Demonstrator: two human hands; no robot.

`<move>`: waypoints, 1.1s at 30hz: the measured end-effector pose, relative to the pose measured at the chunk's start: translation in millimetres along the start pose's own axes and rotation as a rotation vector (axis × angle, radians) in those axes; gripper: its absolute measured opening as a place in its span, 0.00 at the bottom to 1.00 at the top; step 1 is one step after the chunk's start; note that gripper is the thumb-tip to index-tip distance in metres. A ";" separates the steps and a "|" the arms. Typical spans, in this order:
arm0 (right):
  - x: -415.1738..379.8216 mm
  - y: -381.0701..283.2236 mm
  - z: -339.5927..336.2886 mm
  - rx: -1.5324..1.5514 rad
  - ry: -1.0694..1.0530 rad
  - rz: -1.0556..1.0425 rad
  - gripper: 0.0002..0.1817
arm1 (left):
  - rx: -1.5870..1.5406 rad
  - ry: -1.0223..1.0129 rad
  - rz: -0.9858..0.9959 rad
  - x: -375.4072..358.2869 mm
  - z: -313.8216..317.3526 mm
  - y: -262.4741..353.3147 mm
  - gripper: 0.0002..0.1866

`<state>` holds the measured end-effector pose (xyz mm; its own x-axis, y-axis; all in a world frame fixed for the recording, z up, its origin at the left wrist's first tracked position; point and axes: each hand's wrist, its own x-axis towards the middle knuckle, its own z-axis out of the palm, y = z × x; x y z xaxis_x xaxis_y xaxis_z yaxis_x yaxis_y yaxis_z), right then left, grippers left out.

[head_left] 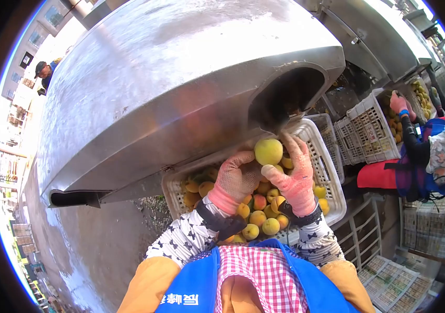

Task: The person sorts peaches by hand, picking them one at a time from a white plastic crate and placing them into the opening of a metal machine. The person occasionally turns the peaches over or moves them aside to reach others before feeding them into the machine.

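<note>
A large yellow-green peach point(268, 152) is held up between my two gloved hands, over a white plastic crate point(334, 194). My left hand point(234, 180), in a pink and white knit glove, is curled, with its upper fingertip against the peach's left side. My right hand point(296, 176), in a similar glove, has its thumb below the peach and fingers along its right side. Beneath both hands, several smaller yellow and orange-red peaches point(257, 217) fill the crate. My wrists and sleeves hide part of the crate's near side.
A big metal machine housing point(180, 68) overhangs the crate's far side, with a dark opening point(287, 96) above it. At right, a co-worker in a blue vest point(434, 156) reaches into another fruit crate point(371, 130). A metal rack point(363, 229) and stacked crates point(394, 281) stand at lower right.
</note>
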<state>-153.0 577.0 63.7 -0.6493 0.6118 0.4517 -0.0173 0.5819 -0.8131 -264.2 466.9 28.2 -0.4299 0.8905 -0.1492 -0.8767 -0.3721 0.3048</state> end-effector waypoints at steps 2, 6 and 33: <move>3.8 5.3 -0.9 -0.065 -0.041 0.008 0.39 | 0.092 0.019 -0.014 7.0 0.3 -4.0 0.13; 32.2 25.2 11.0 -0.253 0.046 -0.050 0.40 | 1.122 -0.005 0.244 23.0 -33.5 -7.9 0.16; -18.7 65.7 -101.1 -0.402 -0.528 0.305 0.22 | 0.781 0.414 -0.197 -160.4 -86.4 47.0 0.15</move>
<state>-65.1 658.0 38.9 -0.8628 0.4968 -0.0932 0.4372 0.6409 -0.6310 -255.1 283.9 -14.8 -0.4635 0.6975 -0.5465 -0.6114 0.1947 0.7670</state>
